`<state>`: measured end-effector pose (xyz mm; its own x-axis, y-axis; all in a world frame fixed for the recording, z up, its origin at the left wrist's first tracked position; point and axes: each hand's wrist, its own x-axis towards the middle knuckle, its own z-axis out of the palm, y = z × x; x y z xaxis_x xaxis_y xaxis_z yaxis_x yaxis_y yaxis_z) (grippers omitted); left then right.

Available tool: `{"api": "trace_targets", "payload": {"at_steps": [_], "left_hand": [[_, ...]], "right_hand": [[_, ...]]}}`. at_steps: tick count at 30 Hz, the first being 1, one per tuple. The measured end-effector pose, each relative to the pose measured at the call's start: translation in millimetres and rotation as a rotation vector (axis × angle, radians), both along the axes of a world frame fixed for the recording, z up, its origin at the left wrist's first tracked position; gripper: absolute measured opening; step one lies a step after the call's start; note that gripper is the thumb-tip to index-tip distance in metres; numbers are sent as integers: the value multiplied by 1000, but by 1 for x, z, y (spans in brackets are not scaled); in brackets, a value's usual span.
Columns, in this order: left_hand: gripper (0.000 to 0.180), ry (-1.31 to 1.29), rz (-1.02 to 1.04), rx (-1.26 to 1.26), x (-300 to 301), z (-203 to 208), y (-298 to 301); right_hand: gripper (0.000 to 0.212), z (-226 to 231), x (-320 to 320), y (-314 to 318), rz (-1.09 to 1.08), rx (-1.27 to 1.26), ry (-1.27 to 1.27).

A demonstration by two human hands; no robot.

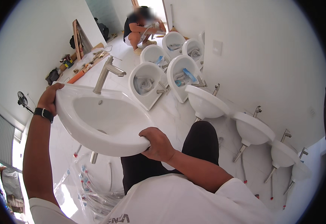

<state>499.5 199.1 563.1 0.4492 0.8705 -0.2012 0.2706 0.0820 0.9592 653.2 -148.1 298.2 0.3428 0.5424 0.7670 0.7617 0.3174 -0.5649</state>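
Note:
A white corner washbasin (107, 112) is held up in front of me, tilted, with a brushed metal faucet (105, 74) fitted at its back. My left hand (50, 99), with a black watch at the wrist, grips its far left corner. At the near right rim my right hand (157, 145) is closed, thumb on top and fingers underneath. A metal drain pipe (94, 157) sticks out below the bowl. The fingers under the rim are partly hidden.
Several white basins with faucets stand on the floor ahead, one basin (146, 84) holding bagged hoses. More basins (252, 128) line the right wall. Plastic-wrapped hoses (92, 183) lie at lower left. A co-worker (138, 28) squats at the back. Tools and an orange pipe (77, 77) lie along the left wall.

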Motion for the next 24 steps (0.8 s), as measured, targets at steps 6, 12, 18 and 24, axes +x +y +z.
{"api": "trace_targets", "payload": {"at_steps": [6, 12, 18, 24], "left_hand": [[43, -45, -97, -80, 28, -3, 45], [41, 36, -171, -112, 111, -30, 62], [28, 47, -283, -167, 185, -66, 57], [32, 253, -292, -98, 265, -122, 64]], "right_hand": [[51, 34, 4, -5, 81, -67, -13], [56, 36, 25, -13, 63, -107, 79], [62, 28, 53, -10, -6, -233, 219], [55, 35, 73, -7, -40, -385, 463]]}}
